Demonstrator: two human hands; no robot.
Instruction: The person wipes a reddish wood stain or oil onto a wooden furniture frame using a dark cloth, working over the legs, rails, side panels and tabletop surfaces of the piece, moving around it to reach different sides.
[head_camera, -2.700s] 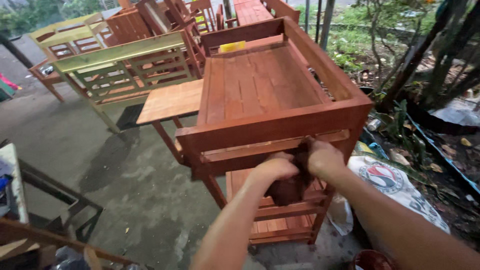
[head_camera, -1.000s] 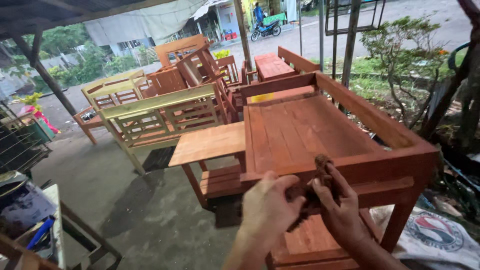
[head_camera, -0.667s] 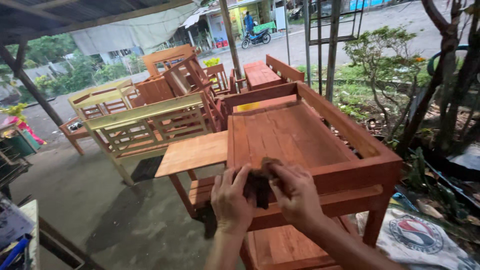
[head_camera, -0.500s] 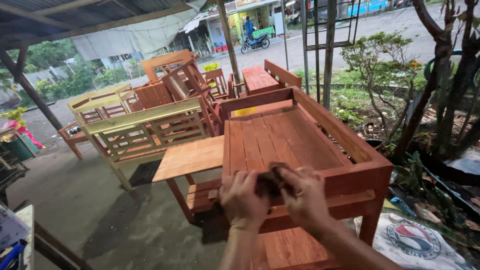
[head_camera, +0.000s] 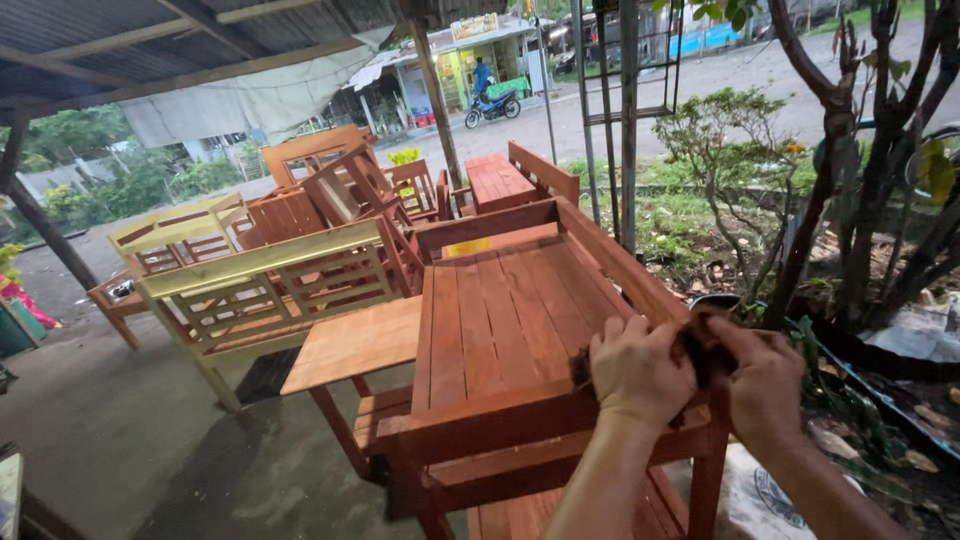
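My left hand (head_camera: 638, 372) and my right hand (head_camera: 762, 380) are both closed on a small dark rag (head_camera: 698, 345) held between them. They hover over the near right corner of a red-brown wooden bench (head_camera: 505, 320) with a slatted seat and raised side rails. The rag is mostly hidden by my fingers. A flat wooden side shelf (head_camera: 355, 342) juts out from the bench's left side.
Pale yellow slatted benches (head_camera: 270, 285) and more red-brown furniture (head_camera: 330, 185) stand to the left and behind. Shrubs and a small tree (head_camera: 830, 200) grow to the right, with a printed sack (head_camera: 760, 495) on the ground. A metal post (head_camera: 628, 120) rises behind the bench.
My view has lifted and swung. Both hands, holding the rag, have risen from below the bench's front rail to its top right corner.
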